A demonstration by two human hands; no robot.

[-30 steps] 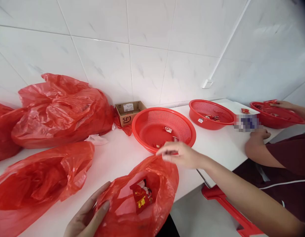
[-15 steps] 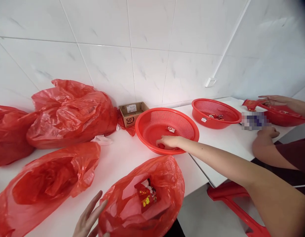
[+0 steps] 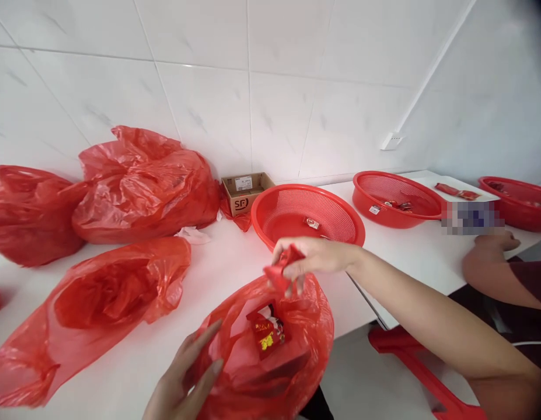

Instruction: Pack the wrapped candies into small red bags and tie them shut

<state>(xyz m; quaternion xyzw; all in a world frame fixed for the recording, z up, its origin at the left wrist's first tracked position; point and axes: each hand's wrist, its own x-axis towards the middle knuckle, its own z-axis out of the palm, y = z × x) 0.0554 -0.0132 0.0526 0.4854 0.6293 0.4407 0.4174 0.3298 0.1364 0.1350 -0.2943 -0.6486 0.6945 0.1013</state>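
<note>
My right hand (image 3: 311,256) is closed on a small red packet (image 3: 279,273), blurred by motion, above the far rim of an open red plastic bag (image 3: 314,350). Inside that bag lies a red packet with yellow print (image 3: 266,332). My left hand (image 3: 187,367) is at the bag's left side, thumb and fingers apart, with the bag's edge near the fingertips. Just behind my right hand stands a red perforated basket (image 3: 270,204), holding a small white-and-red packet (image 3: 311,223).
A second open red bag (image 3: 121,338) lies to the left. Bulging red bags (image 3: 143,192) and a small carton (image 3: 241,204) stand by the wall. Farther right are a basket with small packets (image 3: 370,198), another basket (image 3: 510,213) and a co-worker's arm (image 3: 493,262). A red stool (image 3: 419,367) is below.
My right hand has come up out of the basket with a red packet, toward the bag. My left hand has shifted right along the bag. The co-worker's far hand has left the view.
</note>
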